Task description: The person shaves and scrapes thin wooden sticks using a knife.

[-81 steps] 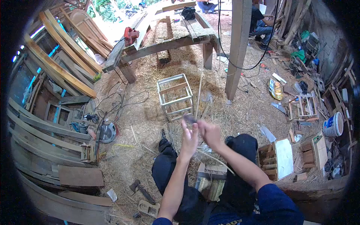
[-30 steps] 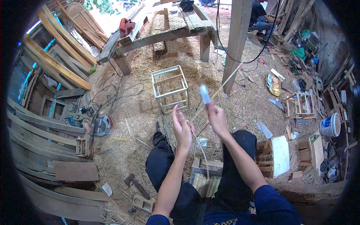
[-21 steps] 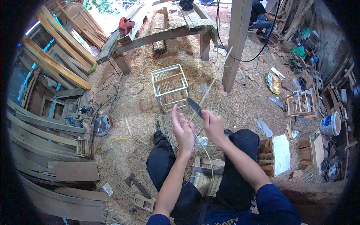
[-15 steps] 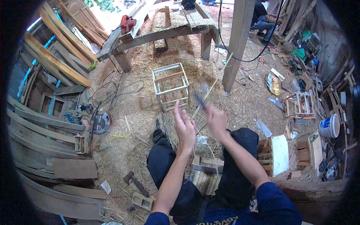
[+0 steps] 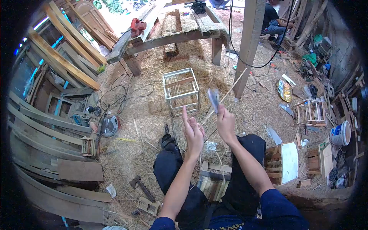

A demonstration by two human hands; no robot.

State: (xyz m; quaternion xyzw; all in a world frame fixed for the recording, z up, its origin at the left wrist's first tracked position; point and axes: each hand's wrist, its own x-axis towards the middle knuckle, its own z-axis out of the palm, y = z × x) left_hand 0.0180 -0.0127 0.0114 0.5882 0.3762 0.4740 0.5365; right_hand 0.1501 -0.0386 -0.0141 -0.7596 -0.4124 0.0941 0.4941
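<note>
right grip (image 5: 226, 124) is clenched around a knife's handle, while left grip (image 5: 194, 140) has its forefinger raised and its other fingers curled on a strip; below spreads a brown floor (image 5: 134, 97) strewn with straw-coloured shavings; at the far side stands a rough, sawdust-covered wooden desk (image 5: 172, 43); nearer, on the floor just beyond the left grip, stands an open, box-shaped frame of pale wooden bars (image 5: 185, 94); the long, thin, pale strip (image 5: 230, 90) slants up and rightward from the left grip; a dark-headed hatchet (image 5: 145, 190) lies beside the person's left leg; the grey-bladed knife (image 5: 213, 99), blurred, points upward near the strip; whether its edge touches cannot be told
</note>
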